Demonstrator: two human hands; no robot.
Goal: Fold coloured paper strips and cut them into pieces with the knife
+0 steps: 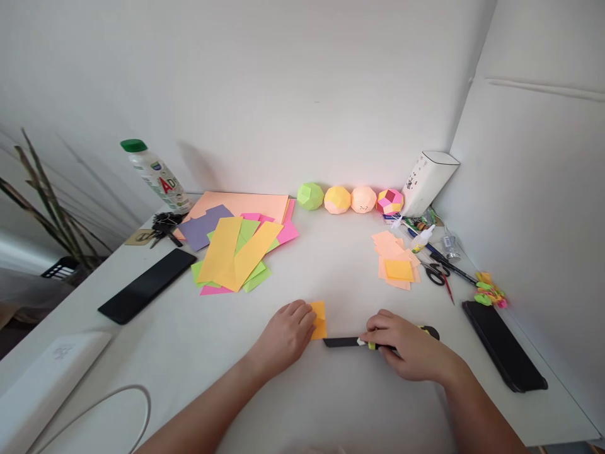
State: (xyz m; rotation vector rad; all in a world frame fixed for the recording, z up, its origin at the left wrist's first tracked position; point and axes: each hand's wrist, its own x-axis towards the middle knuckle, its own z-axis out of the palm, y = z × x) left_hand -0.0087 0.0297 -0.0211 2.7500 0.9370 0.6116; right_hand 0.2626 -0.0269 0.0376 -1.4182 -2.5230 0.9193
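An orange piece of folded paper point(320, 320) lies on the white table, its left part hidden under my left hand point(286, 334). The curled fingers of that hand grip and press the paper near its left edge. My right hand point(410, 347) is closed around a black and yellow utility knife point(343, 342) lying low over the tabletop. Its long dark blade is extended and points left, with the tip close to the paper's lower right corner. Part of the knife's handle is covered by my fingers.
Coloured paper sheets point(236, 252) are piled at the back left, near a bottle point(155, 176) and a black phone-like slab point(147, 285). Peach and orange slips point(399, 270), scissors point(437, 273), pens and a glue bottle point(422, 238) lie right. Paper balls point(337, 200) line the wall.
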